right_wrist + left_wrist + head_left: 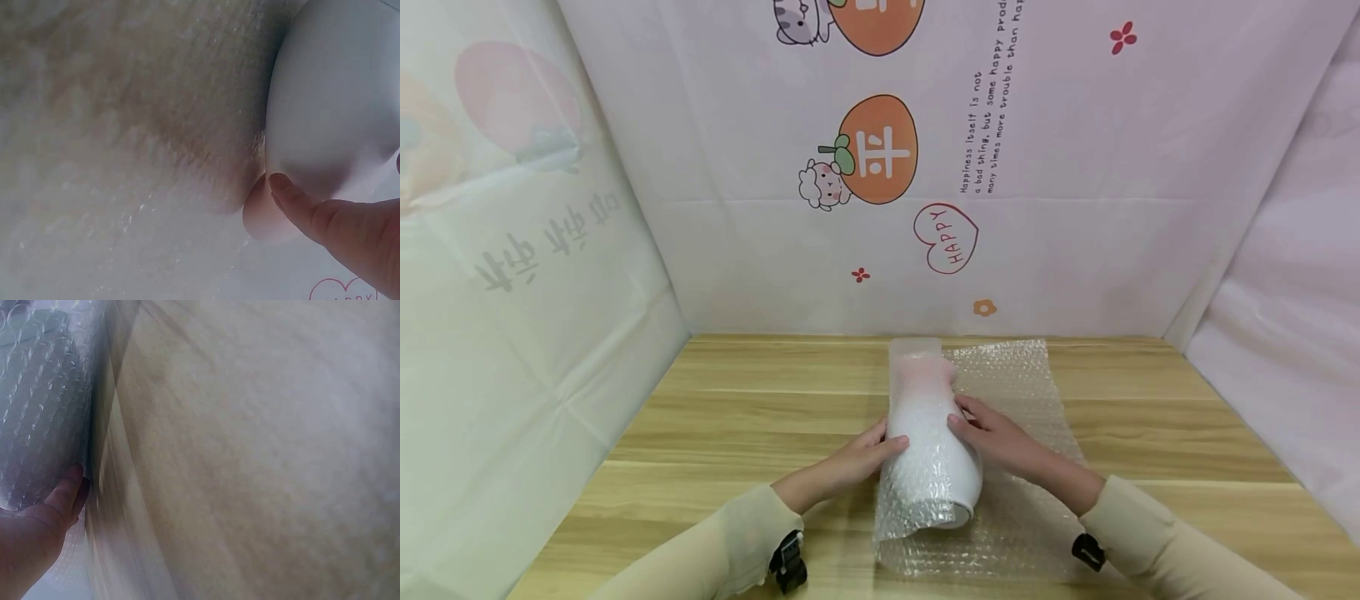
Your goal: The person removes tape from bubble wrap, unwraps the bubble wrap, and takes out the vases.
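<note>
A white vase with a pinkish neck lies on its side on a sheet of bubble wrap, its neck toward the back wall. One flap of the wrap covers the vase's left part, while its right side is bare. My left hand holds the vase's left side through the wrap, thumb on top; in the left wrist view, fingers lie along the wrapped edge. On the bare right side, my right hand holds the vase with thumb and fingers. The right wrist view shows a finger against the smooth vase.
Under everything is a wood-grain table. A white printed cloth rises behind its far edge, with more cloth on both sides. The bubble wrap spreads flat to the right of the vase and in front of it.
</note>
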Demonstrator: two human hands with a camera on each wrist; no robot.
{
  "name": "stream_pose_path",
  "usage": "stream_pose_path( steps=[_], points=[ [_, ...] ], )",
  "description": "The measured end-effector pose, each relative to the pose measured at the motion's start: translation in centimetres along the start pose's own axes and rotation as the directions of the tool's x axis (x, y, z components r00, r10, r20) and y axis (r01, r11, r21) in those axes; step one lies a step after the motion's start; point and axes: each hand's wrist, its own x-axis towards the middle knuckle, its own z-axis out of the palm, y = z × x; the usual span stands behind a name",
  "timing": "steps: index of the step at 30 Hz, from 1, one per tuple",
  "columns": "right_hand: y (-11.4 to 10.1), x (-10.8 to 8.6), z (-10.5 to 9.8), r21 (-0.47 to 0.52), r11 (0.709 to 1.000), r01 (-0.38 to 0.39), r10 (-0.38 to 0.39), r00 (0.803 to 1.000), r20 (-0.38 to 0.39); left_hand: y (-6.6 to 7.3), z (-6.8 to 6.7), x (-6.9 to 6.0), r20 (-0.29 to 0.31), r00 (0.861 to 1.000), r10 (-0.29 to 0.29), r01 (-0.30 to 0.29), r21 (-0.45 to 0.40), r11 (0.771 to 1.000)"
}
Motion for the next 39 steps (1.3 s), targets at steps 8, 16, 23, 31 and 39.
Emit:
stream_pose_path(
  steps=[8,16,23,31,39],
  points=[
    [-0.1,0.2,0.7,-0.024,0.998,-0.050,0.050,0.999,-0.006,-0.1,0.0,0.0,0.003,1.000,0.005,-0.005,0.009,1.000],
    [-0.1,0.4,1.0,0.044,0.995,-0.092,0.092,0.996,0.007,0.0,0.1,-0.1,-0.006,1.000,0.000,0.000,-0.004,1.000],
    [-0.3,0.2,1.1,0.053,0.996,-0.073,0.072,0.997,0.013,0.3,0.1,-0.2,-0.007,1.000,-0.001,0.001,-0.009,1.000],
    [-0.4,0.1,1.1,0.090,0.994,-0.058,0.057,0.998,0.010,0.5,0.3,-0.3,-0.037,0.999,-0.015,0.015,-0.017,1.000],
    [-0.2,0.1,1.1,0.085,0.995,-0.058,0.056,0.998,0.016,0.5,0.3,-0.1,-0.082,0.997,-0.013,0.018,0.066,0.998]
  ],
)
